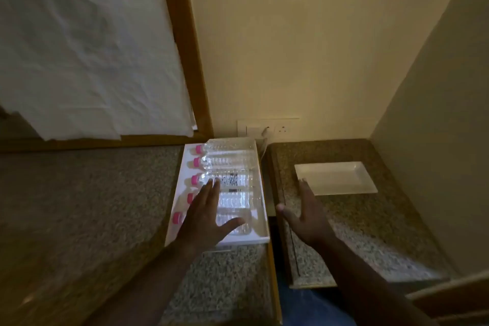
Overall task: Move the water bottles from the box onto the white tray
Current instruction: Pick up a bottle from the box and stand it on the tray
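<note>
From the head view, five water bottles (227, 180) with pink caps are seen lying side by side in a white box (182, 167) on the desk (79, 206). The left hand (209, 217) is spread open above them, nothing gripped. The right hand (307, 217) is held open and empty near the white tray (341, 188).

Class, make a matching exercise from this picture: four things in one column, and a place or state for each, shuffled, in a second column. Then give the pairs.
Things:
1. water bottles
2. white tray
3. left hand
4. wall socket

Places or states:
A. bare, on the right-hand counter
B. on the wall behind the box
C. lying in the box, pink caps pointing left
D. open, fingers spread over the bottles

Pairs: 1-C, 2-A, 3-D, 4-B
</note>
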A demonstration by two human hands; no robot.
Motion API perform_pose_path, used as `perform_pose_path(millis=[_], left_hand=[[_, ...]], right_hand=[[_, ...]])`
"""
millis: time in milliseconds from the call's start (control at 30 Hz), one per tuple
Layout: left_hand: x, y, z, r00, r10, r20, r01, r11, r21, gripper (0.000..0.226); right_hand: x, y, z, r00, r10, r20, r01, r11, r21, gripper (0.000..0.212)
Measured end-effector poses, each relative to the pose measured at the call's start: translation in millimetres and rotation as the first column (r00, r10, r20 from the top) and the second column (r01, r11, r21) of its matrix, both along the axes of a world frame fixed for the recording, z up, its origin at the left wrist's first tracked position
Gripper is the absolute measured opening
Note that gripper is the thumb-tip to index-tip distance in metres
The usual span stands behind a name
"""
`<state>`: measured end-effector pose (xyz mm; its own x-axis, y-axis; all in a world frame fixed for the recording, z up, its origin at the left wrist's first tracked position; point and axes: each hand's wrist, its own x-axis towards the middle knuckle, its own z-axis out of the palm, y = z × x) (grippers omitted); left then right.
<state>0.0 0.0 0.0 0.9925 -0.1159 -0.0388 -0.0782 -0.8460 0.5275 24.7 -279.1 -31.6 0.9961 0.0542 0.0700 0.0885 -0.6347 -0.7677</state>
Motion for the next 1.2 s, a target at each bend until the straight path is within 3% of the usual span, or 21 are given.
perform_pose_path(millis=[100, 233, 467, 600, 733, 1000, 1200], left_hand=[[-5, 7, -15, 0.999, -0.035, -0.028, 0.04, 0.979, 0.199, 0.1], [-11, 11, -19, 0.985, -0.155, 0.072, 0.113, 0.907, 0.406, 0.075], [-2, 12, -16, 0.97, -0.213, 0.118, 0.129, 0.86, 0.493, 0.076], [6, 28, -15, 0.974, -0.215, 0.069, 0.156, 0.862, 0.483, 0.074], [14, 38, -17, 0.988, -0.107, -0.107, 0.142, 0.9, 0.412, 0.078], [25, 39, 17, 0.942, -0.306, -0.141, 0.334, 0.798, 0.502, 0.061], [46, 8, 70, 0.86, -0.475, -0.185, 0.497, 0.7, 0.513, 0.07]], right_hand=[[-6, -13, -21, 0.995, 0.061, -0.081, -0.072, 0.987, -0.147, 0.113], [-16, -28, -56, 0.978, 0.103, -0.18, -0.166, 0.908, -0.384, 0.11], [-26, -19, -86, 0.97, 0.191, -0.151, -0.243, 0.729, -0.64, 0.102], [-30, -21, -93, 0.977, 0.173, -0.122, -0.21, 0.733, -0.647, 0.088], [-29, -24, -99, 0.979, 0.173, -0.106, -0.2, 0.748, -0.633, 0.08], [-28, -26, -102, 0.981, 0.177, -0.08, -0.188, 0.769, -0.611, 0.07], [-23, -22, -92, 0.988, 0.136, -0.075, -0.154, 0.797, -0.583, 0.075]])
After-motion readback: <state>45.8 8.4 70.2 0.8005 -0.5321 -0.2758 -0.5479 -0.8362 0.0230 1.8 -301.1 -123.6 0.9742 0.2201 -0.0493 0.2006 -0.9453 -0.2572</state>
